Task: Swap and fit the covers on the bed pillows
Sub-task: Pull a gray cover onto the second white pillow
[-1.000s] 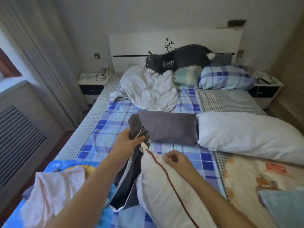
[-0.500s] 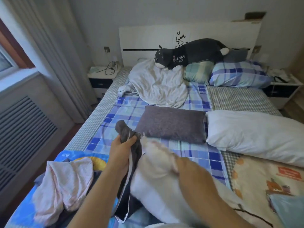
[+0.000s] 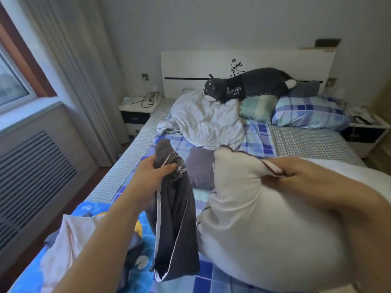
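A big bed with a blue checked sheet (image 3: 257, 137) fills the room, with a white headboard (image 3: 190, 62) at the far end. The left hand (image 3: 151, 172) squeezes the top of a dark grey cloth pillow cover with white edging (image 3: 175, 227), which hangs down over the bed at about 7 o'clock. The right hand (image 3: 302, 173) pinches the red-trimmed edge of a plump white pillow (image 3: 243, 218), lifted at about 5 o'clock. A small flat grey pillow (image 3: 200, 168) lies between them, partly hidden. At 12 o'clock a long dark grey stuffed toy animal (image 3: 251, 83) lies on a crumpled white blanket (image 3: 203, 121) and a blue plaid pillow (image 3: 306, 112). A pale pink cloth (image 3: 65, 246) sits at 8 o'clock.
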